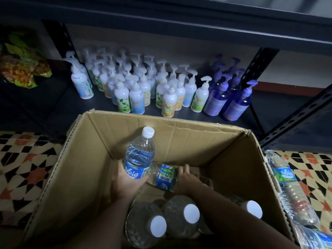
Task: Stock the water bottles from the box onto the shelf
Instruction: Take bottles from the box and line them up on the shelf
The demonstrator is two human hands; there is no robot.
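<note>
An open cardboard box (233, 159) stands on the floor in front of a dark metal shelf (53, 108). My left hand (125, 184) grips a clear water bottle (140, 155) with a blue label and white cap, held upright inside the box. Deeper in the box, my right hand (186, 178) holds a second water bottle (164, 177) that lies on its side. Three more bottles stand at the near end of the box, showing white caps (191, 213).
White pump bottles (136, 87) and purple pump bottles (231, 99) crowd the bottom shelf behind the box. Snack bags (21, 69) sit on the shelf at far left. A shrink-wrapped pack of water bottles (289, 187) lies on the patterned tile floor (23, 169), right of the box.
</note>
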